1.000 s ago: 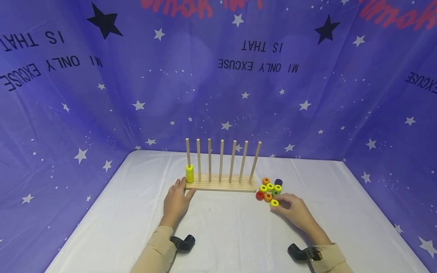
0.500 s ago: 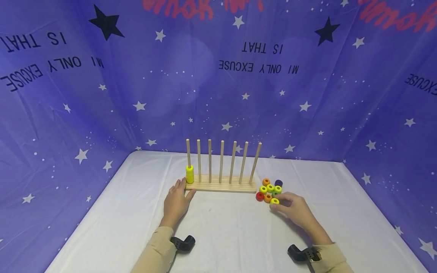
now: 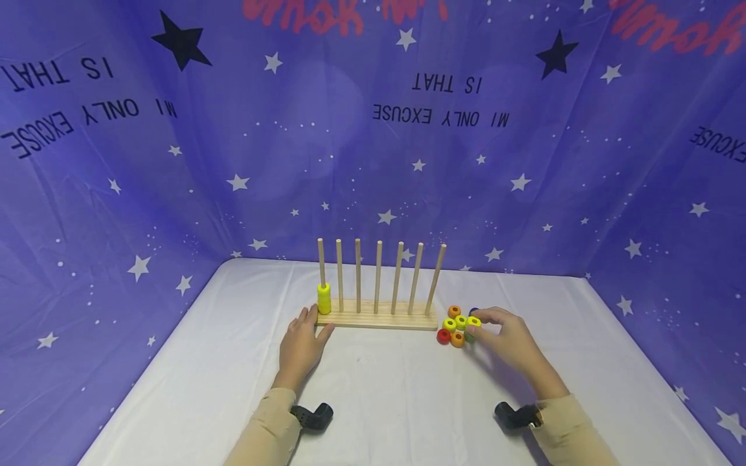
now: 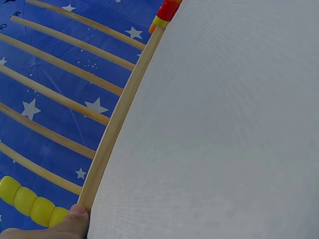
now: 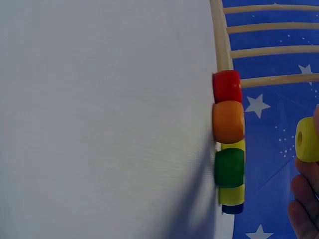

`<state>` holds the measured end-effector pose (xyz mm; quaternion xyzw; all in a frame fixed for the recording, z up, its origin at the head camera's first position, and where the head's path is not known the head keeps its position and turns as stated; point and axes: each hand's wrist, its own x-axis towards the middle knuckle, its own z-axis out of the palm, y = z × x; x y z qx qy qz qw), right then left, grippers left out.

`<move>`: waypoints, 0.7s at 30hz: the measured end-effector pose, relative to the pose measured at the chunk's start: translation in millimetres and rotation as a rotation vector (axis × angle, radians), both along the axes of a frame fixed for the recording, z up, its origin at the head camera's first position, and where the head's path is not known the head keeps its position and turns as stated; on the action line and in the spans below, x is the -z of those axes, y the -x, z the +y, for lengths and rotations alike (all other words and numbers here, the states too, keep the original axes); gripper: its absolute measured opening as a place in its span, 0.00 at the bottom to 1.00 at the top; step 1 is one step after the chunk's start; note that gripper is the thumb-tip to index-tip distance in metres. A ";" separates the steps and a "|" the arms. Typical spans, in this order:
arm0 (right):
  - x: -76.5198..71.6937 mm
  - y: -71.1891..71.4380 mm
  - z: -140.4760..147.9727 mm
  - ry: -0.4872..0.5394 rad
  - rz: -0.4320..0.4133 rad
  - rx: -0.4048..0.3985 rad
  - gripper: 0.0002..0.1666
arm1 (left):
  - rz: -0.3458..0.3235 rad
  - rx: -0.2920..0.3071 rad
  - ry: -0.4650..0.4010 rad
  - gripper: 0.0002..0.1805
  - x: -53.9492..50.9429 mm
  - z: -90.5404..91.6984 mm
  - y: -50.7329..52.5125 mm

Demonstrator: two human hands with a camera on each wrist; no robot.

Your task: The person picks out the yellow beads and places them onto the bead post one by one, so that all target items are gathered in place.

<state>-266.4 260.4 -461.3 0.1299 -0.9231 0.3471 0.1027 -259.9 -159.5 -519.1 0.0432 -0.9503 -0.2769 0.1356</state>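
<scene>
A wooden base (image 3: 379,318) with several upright rods stands on the white table; yellow beads (image 3: 324,299) are stacked on its leftmost rod. At the base's left end, my left hand (image 3: 300,348) rests with its thumb touching the front edge and its fingers along the side. My right hand (image 3: 513,343) pinches a yellow bead (image 5: 306,140) between thumb and finger, raised above the loose beads. Beneath it lie a red bead (image 3: 443,336), an orange bead (image 3: 457,340) and a green bead (image 5: 229,168), with other yellow ones. A dark blue bead (image 5: 233,208) is partly hidden.
A second orange bead (image 3: 454,312) lies at the back of the group, close to the base's right end. The white tabletop (image 3: 384,401) extends in front of the base. Behind and beside it hangs a purple-blue cloth (image 3: 350,162) with stars and lettering.
My right hand has lifted the yellow bead from the front of the loose group and moved it back, over the others. My left hand and the base have stayed in place.
</scene>
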 end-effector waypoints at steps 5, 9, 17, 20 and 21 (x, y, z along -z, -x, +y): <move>-10.0 7.9 0.7 -0.022 0.046 -0.012 0.24 | 0.008 0.000 -0.002 0.40 -1.2 0.7 -0.6; -18.1 12.8 -1.0 -0.031 0.081 -0.020 0.22 | 0.007 0.001 0.004 0.40 -1.9 0.7 -0.6; -40.5 18.2 -7.5 -0.060 0.099 -0.018 0.21 | 0.014 0.002 0.005 0.40 -2.0 0.9 -1.0; -49.0 20.7 -9.8 -0.075 0.095 -0.014 0.21 | 0.012 0.003 0.005 0.40 -2.2 0.8 -1.0; -51.7 21.6 -10.4 -0.080 0.094 -0.012 0.22 | 0.011 0.003 0.004 0.40 -2.5 0.6 -1.0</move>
